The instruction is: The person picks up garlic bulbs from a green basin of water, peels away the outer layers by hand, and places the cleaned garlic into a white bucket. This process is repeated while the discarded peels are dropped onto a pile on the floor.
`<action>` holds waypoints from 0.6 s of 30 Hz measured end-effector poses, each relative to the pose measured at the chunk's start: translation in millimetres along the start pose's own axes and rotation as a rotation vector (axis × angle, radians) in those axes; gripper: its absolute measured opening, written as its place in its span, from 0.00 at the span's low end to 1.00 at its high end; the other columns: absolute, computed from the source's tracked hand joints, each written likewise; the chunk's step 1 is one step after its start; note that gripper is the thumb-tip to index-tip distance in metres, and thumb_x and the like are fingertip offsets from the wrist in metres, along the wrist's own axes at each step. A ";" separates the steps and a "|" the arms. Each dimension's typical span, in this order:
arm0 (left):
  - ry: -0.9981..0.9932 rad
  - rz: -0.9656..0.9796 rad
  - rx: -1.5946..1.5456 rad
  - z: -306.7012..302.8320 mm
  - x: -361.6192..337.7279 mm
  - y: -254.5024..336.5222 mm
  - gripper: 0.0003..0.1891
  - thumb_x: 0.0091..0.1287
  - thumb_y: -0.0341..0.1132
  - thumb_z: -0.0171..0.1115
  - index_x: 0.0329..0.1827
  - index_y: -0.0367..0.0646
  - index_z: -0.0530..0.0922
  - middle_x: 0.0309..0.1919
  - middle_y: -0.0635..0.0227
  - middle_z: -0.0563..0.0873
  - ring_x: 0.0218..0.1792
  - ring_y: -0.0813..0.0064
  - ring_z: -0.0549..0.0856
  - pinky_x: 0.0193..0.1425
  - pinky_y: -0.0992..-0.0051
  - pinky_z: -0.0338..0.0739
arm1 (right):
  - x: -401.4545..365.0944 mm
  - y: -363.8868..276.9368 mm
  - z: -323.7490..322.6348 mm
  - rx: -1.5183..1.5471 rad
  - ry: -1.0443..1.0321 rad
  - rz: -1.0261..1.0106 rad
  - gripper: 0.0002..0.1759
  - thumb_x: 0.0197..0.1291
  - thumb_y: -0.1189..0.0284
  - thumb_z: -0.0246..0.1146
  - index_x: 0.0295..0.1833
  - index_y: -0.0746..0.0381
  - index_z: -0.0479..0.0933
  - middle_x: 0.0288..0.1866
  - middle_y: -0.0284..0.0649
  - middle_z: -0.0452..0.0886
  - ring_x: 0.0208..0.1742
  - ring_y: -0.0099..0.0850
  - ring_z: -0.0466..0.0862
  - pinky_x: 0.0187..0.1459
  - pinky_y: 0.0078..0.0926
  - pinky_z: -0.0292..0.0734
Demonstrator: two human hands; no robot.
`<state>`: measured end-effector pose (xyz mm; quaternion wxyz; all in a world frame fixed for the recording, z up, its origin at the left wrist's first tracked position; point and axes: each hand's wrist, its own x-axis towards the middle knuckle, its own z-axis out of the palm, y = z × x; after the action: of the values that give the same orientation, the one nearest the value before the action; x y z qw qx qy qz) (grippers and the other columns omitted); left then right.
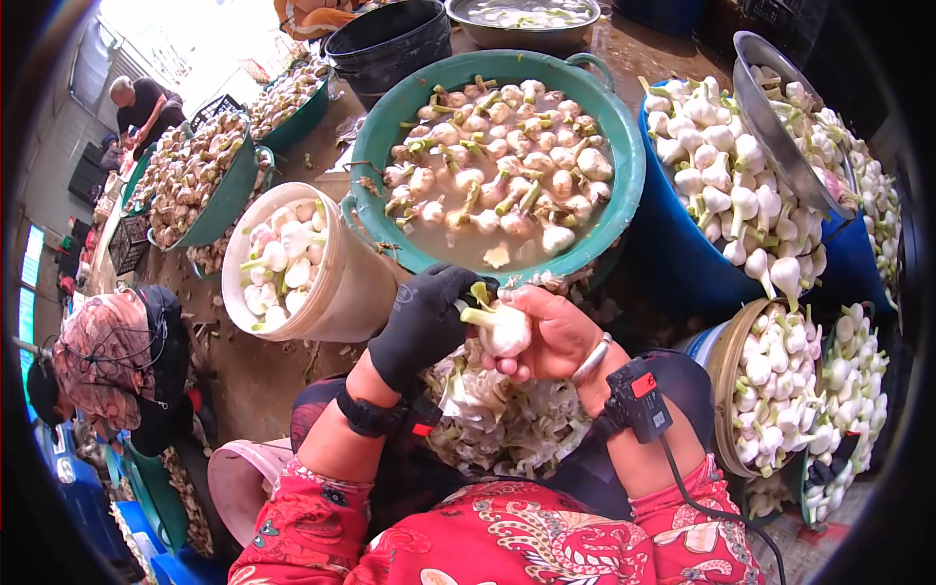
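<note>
Garlic bulb (507, 333) is held at centre in the bare right hand (563, 336), thumb and fingers half-closed around it; the gloved left hand (421, 317) is curled beside its stem, toward nine o'clock. Trimming or peeling is judged to be in hand; a firm right grip and controlled left-hand stripping would be called for. Whether anything is held by the left hand cannot be told. Pale peelings (502, 419), toward six, are partly covered. Farther off, toward twelve, the green tub's (378, 141) lower contents are obscured by murky water; the metal basin (526, 39) is cut off.
</note>
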<state>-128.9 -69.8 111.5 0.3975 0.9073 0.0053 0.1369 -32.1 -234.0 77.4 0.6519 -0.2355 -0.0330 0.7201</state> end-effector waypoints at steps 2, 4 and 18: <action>0.013 0.013 -0.025 0.9 -1.6 1.5 0.12 0.53 0.24 0.61 0.41 0.42 0.82 0.34 0.58 0.82 0.38 0.59 0.82 0.43 0.67 0.76 | -1.1 -0.4 4.4 0.006 -0.053 0.036 0.25 0.67 0.54 0.48 0.49 0.67 0.72 0.30 0.52 0.82 0.24 0.34 0.82 0.20 0.25 0.75; 0.024 0.028 -0.051 1.0 -4.1 1.4 0.13 0.53 0.23 0.61 0.42 0.43 0.82 0.34 0.59 0.82 0.37 0.61 0.82 0.43 0.68 0.76 | -0.9 -0.2 1.8 -0.017 -0.137 0.010 0.24 0.65 0.56 0.52 0.54 0.66 0.71 0.35 0.51 0.82 0.28 0.36 0.83 0.27 0.29 0.80; 0.009 -0.544 -0.902 9.2 -4.9 -7.4 0.08 0.62 0.28 0.62 0.43 0.36 0.78 0.29 0.69 0.82 0.29 0.79 0.81 0.35 0.78 0.76 | 21.6 3.0 -4.8 -0.487 0.391 -0.561 0.09 0.65 0.74 0.57 0.48 0.62 0.76 0.36 0.36 0.80 0.33 0.25 0.80 0.41 0.24 0.78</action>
<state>-130.5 -71.9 99.1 0.7696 0.6114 0.1829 0.0216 -33.9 -215.1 65.6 0.7420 -0.4969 -0.1410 0.4274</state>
